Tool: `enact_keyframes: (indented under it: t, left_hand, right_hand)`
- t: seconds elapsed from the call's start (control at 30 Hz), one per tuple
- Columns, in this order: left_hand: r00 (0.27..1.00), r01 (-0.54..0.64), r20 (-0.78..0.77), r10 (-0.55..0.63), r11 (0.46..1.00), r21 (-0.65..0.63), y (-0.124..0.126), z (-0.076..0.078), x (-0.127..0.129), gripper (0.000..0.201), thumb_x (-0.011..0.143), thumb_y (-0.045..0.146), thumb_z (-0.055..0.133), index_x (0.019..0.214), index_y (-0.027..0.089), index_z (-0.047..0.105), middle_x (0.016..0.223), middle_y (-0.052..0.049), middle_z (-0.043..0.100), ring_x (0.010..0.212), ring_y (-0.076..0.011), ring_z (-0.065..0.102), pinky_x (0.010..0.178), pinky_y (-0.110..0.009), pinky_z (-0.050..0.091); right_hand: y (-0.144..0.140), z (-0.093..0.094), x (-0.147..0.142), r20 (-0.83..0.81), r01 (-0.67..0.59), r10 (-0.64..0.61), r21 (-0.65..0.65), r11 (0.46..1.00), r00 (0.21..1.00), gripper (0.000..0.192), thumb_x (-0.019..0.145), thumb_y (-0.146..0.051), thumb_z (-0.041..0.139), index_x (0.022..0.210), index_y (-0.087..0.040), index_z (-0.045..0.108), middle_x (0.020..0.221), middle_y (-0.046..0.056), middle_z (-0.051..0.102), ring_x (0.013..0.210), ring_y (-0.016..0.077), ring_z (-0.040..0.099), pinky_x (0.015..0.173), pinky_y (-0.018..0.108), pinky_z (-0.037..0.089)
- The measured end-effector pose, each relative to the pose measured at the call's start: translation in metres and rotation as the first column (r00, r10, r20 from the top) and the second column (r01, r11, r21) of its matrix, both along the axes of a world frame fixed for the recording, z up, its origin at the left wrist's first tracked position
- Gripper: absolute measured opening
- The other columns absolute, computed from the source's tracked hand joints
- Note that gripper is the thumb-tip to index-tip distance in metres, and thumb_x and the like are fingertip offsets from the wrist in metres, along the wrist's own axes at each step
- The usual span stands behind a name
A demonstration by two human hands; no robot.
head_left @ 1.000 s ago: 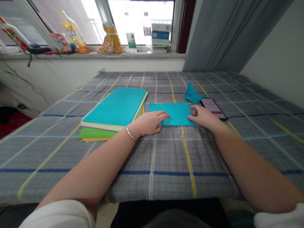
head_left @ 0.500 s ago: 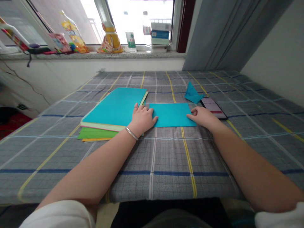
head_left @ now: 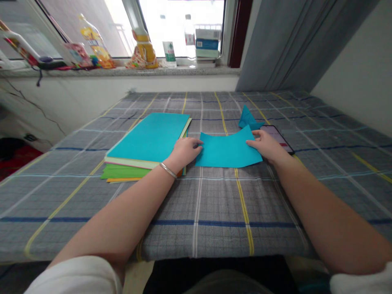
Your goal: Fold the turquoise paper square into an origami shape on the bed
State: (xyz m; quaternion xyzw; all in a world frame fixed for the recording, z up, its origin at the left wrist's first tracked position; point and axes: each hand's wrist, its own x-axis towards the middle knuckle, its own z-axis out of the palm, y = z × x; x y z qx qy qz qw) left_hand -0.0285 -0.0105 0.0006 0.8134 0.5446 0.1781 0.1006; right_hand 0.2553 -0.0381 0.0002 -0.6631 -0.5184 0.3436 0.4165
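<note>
Blue paper [head_left: 228,152], flat before, now bows; my right hand [head_left: 266,146] pinches its raised end, left hand [head_left: 184,151] opposite, grip unclear.

1 blue sheet [head_left: 225,152], R end lifted in R hand [head_left: 267,145], L end touching L hand [head_left: 184,152]; asst. paper stack [head_left: 150,136] to L; folded blue pc. [head_left: 247,118] & phone [head_left: 276,133] nr. R hand, plaid cloth [head_left: 171,239] under.

Sheet [head_left: 226,153] between paper stack [head_left: 150,136], left, and phone [head_left: 279,136], right; folded paper [head_left: 247,118] behind.
</note>
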Motion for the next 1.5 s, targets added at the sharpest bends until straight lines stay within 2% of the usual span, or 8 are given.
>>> enact_keyframes:
  t: [0.13,0.3,0.43,0.7,0.9,1.1,1.33,1.5]
  left_hand:
    - [0.997,0.033,0.074,-0.031,0.999,-0.022,0.004,-0.006,-0.002,0.033,0.085,0.025,0.059,0.113,0.017,0.072,0.110,-0.009,0.072,0.102,-0.0241,0.065,0.096,-0.036,0.048]
    - [0.951,0.091,0.299,-0.072,0.995,-0.050,0.002,-0.007,0.003,0.036,0.084,0.027,0.061,0.116,0.017,0.071,0.114,-0.009,0.070,0.096,-0.0219,0.066,0.088,-0.032,0.050]
    - [0.909,0.023,0.413,0.049,0.985,-0.168,-0.012,0.002,0.013,0.036,0.086,0.030,0.058,0.116,0.017,0.072,0.077,-0.005,0.072,0.069,-0.0199,0.065,0.066,-0.030,0.049]
    - [0.804,0.097,0.594,0.004,0.986,-0.138,-0.023,0.006,0.022,0.036,0.089,0.037,0.054,0.110,0.015,0.073,0.114,-0.007,0.073,0.106,-0.0236,0.065,0.094,-0.032,0.047]
    - [0.773,0.146,0.634,0.002,0.973,-0.180,-0.020,0.001,0.024,0.043,0.086,0.049,0.053,0.101,0.014,0.074,0.102,-0.007,0.074,0.096,-0.0228,0.065,0.084,-0.031,0.047]
    - [0.869,0.105,0.494,0.000,0.977,-0.184,-0.019,-0.001,0.025,0.032,0.079,0.045,0.059,0.077,0.015,0.070,0.070,-0.002,0.062,0.070,-0.0164,0.054,0.061,-0.026,0.037]
    - [0.774,0.221,0.633,-0.004,0.939,-0.264,-0.015,-0.003,0.021,0.026,0.075,0.042,0.057,0.070,0.017,0.055,0.064,0.004,0.044,0.061,-0.0112,0.040,0.055,-0.024,0.030]
    - [0.692,0.317,0.722,0.007,0.896,-0.312,-0.014,-0.005,0.020,0.023,0.075,0.040,0.057,0.069,0.019,0.048,0.063,0.005,0.041,0.058,-0.0103,0.038,0.052,-0.022,0.029]
  right_hand:
    - [-0.001,0.003,-0.003,-0.085,0.015,-0.014,0.000,1.000,0.996,0.062,0.070,-0.022,0.068,0.129,-0.016,0.051,0.089,0.010,0.070,0.071,0.0248,0.066,0.062,0.038,0.054]
    - [-0.008,0.005,-0.014,-0.223,-0.046,0.073,0.122,0.991,0.972,0.062,0.074,-0.031,0.066,0.133,-0.021,0.050,0.102,0.008,0.071,0.082,0.0225,0.067,0.068,0.035,0.056]
    - [-0.020,0.011,-0.029,-0.263,-0.244,0.244,0.035,0.969,0.934,0.062,0.087,-0.053,0.049,0.141,-0.023,0.041,0.068,0.000,0.064,0.049,0.0160,0.056,0.045,0.029,0.044]
    - [-0.026,0.000,-0.044,0.236,-0.369,0.333,0.125,0.921,0.913,0.055,0.079,-0.037,0.065,0.130,-0.020,0.054,0.070,-0.001,0.060,0.061,0.0155,0.056,0.057,0.029,0.045]
    - [-0.029,0.003,-0.047,0.426,-0.488,0.395,0.132,0.863,0.814,0.042,0.080,-0.033,0.064,0.120,-0.019,0.064,0.069,-0.002,0.057,0.062,0.0147,0.053,0.059,0.030,0.041]
    - [-0.031,0.003,-0.051,0.464,-0.546,0.434,0.134,0.827,0.772,0.037,0.082,-0.028,0.061,0.118,-0.019,0.065,0.069,-0.003,0.055,0.060,0.0135,0.051,0.058,0.029,0.040]
    - [-0.027,0.002,-0.047,0.490,-0.444,0.222,0.399,0.803,0.843,0.024,0.084,-0.029,0.062,0.106,-0.022,0.069,0.083,0.003,0.056,0.074,0.0174,0.055,0.069,0.033,0.048]
    - [-0.021,-0.001,-0.039,0.379,-0.215,0.016,0.489,0.845,0.925,0.036,0.081,-0.039,0.066,0.115,-0.026,0.064,0.126,0.011,0.055,0.119,0.0283,0.050,0.091,0.044,0.049]
